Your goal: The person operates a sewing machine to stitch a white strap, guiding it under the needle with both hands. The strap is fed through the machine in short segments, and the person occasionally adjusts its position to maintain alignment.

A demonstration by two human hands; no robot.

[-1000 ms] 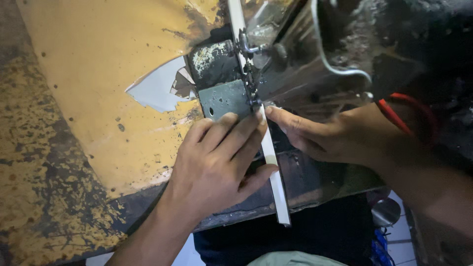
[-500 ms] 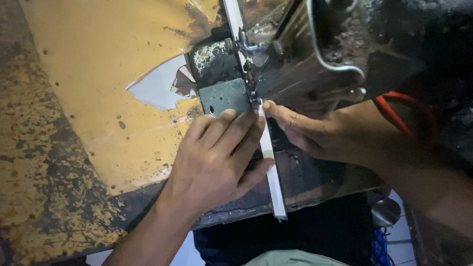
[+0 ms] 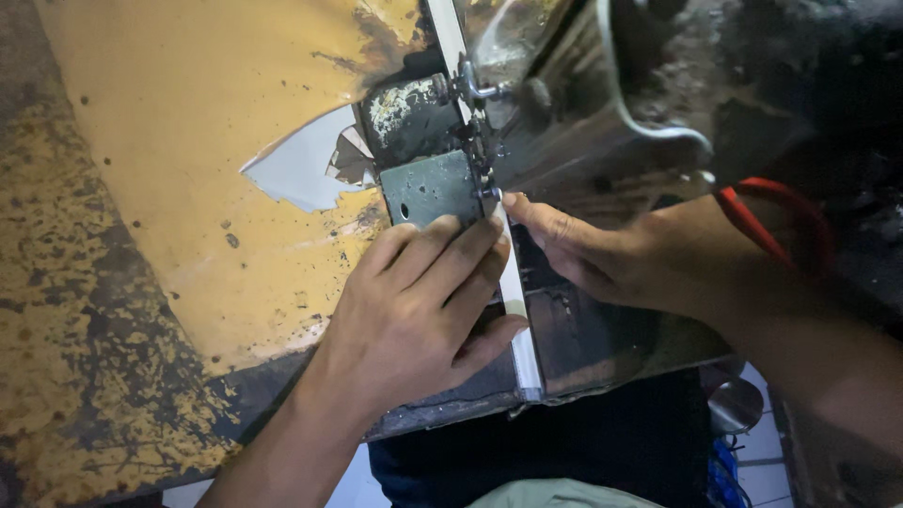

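Since the earlier frames the white strip [image 3: 515, 292] has slid away from the person, so less of it now hangs past the near edge of the surface [image 3: 169, 188], while both hands have kept their places beside the needle. That strip is a narrow band of white material running from the near edge, between the two hands, under the presser foot [image 3: 487, 193] of the sewing machine [image 3: 602, 103], and out again at the top of the view. Flat on the strip's left side lies the left hand [image 3: 414, 315], fingers spread and pressed down, fingertips [image 3: 451, 230] touching the dull metal needle plate [image 3: 435, 188] and its thumb lying against the strip nearer the person. Opposite it, the right hand [image 3: 611, 259] comes in from the right, with its fingertips [image 3: 515, 202] pressed on the strip's right edge just beside the foot; neither grip closes around anything, both only press down. A red band [image 3: 767, 221] sits on the right wrist. Yellow and badly worn, the surface shows dark blotches along its left side and a torn patch [image 3: 301, 169] showing pale grey just left of the needle plate. Below the edge, dark cloth [image 3: 602, 452] covers the person's lap, and a small round metal object [image 3: 736, 406] shows at lower right.
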